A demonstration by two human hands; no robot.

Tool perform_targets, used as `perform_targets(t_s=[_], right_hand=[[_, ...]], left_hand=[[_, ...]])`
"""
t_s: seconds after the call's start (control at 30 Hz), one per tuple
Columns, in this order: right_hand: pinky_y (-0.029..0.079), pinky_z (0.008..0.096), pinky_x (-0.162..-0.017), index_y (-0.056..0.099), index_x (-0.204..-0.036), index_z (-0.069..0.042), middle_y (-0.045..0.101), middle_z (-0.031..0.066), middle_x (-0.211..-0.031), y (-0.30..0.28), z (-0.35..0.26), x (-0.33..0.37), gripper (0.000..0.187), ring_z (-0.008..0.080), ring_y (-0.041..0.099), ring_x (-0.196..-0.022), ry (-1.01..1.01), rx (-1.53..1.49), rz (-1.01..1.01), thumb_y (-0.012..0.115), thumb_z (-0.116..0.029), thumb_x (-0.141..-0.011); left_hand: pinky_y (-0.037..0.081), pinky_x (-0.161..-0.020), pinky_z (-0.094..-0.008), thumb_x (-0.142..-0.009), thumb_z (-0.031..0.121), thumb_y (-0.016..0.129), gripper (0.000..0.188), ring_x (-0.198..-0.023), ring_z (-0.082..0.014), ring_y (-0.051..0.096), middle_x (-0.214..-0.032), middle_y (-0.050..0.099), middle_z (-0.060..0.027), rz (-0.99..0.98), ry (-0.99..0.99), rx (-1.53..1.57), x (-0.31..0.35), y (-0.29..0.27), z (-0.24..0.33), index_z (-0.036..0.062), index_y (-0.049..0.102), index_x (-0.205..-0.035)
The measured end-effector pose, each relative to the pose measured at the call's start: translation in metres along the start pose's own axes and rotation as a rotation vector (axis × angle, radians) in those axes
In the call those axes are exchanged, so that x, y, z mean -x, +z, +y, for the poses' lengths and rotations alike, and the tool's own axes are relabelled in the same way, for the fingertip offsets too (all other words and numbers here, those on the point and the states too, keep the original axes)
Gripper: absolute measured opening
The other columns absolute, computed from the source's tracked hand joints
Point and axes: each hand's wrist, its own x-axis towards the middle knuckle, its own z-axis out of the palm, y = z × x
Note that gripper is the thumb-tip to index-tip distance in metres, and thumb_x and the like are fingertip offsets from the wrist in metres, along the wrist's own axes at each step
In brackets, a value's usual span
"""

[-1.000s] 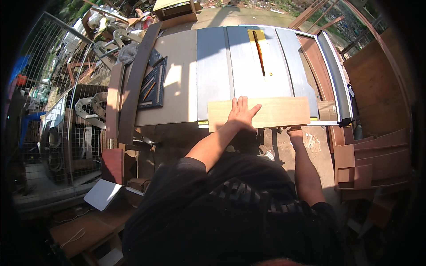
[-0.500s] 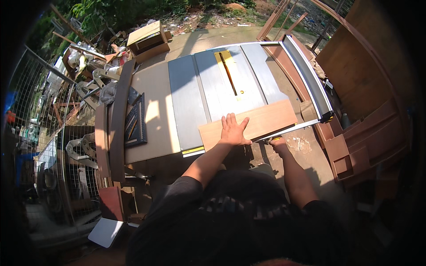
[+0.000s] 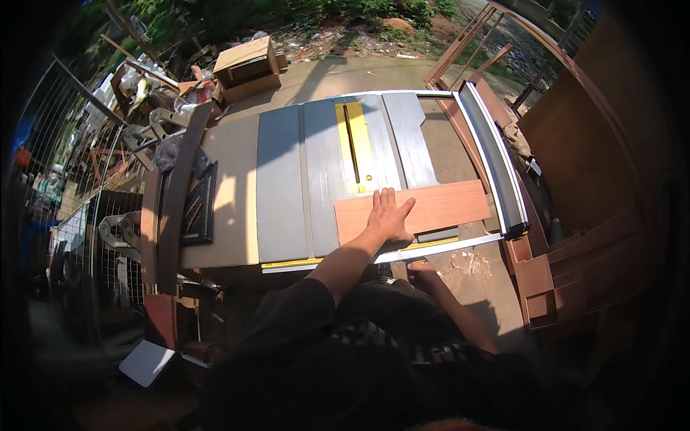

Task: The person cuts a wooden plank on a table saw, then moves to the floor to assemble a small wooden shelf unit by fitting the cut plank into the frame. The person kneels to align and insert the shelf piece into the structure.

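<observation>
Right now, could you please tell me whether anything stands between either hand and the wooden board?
Nothing visible separates the left hand from the wooden board; it lies spread on top. In this view, the pale front rail lies between the right hand and the board.

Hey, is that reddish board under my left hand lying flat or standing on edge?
Lying flat: the board shows its broad face upward on the gray table, with your left hand spread on top.

Smooth wooden board (image 3: 451,207) — matt metal saw table (image 3: 280,201)
</observation>
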Motion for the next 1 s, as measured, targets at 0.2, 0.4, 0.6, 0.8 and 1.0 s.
perform_targets(t_s=[0.2,0.4,0.6,0.8,1.0], right_hand=[[0.050,0.0274,-0.062,0.065,-0.108,-0.002,0.069,0.0085,-0.089,-0.011,-0.005,-0.005,0.029,0.0162,0.065,-0.075,0.101,-0.053,-0.255,0.070,-0.025,-0.091],[0.049,0.0252,-0.071,0.068,-0.099,-0.003,0.067,0.0054,-0.089,-0.030,-0.005,-0.021,0.027,0.0133,0.062,-0.076,0.289,0.012,-0.380,0.065,-0.029,-0.094],[0.048,0.0258,-0.072,0.067,-0.088,-0.004,0.064,0.0024,-0.078,-0.010,-0.029,0.003,0.022,0.0118,0.059,-0.072,0.194,0.171,-0.267,0.066,-0.026,-0.093],[0.047,0.0282,-0.079,0.069,-0.091,-0.006,0.065,0.0002,-0.084,-0.014,-0.036,0.005,0.025,0.0111,0.059,-0.082,0.223,0.263,-0.295,0.066,-0.031,-0.095],[0.049,0.0303,-0.083,0.071,-0.096,-0.005,0.069,0.0032,-0.091,-0.020,-0.027,-0.001,0.023,0.0134,0.063,-0.087,0.224,0.232,-0.279,0.066,-0.028,-0.095]], left_hand=[[0.011,-0.118,-0.0619,-0.056,0.056,0.079,0.102,-0.140,-0.0492,0.025,-0.142,0.034,-0.0342,0.058,0.009,-0.047,-0.045,0.007,0.016,0.0237,0.044,-0.147],[0.012,-0.119,-0.0609,-0.056,0.056,0.080,0.102,-0.140,-0.0489,0.024,-0.143,0.033,-0.0338,0.049,-0.004,-0.050,-0.066,0.001,0.016,0.0241,0.045,-0.147],[0.012,-0.119,-0.0602,-0.056,0.054,0.081,0.101,-0.140,-0.0489,0.024,-0.146,0.029,-0.0349,0.013,-0.055,-0.051,-0.064,-0.003,0.024,0.0246,0.046,-0.146],[0.013,-0.118,-0.0609,-0.054,0.053,0.082,0.100,-0.139,-0.0485,0.025,-0.142,0.033,-0.0327,0.008,-0.033,-0.042,-0.073,-0.010,0.022,0.0258,0.048,-0.144],[0.013,-0.117,-0.0621,-0.054,0.049,0.081,0.098,-0.138,-0.0478,0.026,-0.140,0.035,-0.0318,0.044,0.032,-0.005,-0.084,-0.010,0.017,0.0260,0.049,-0.144]])
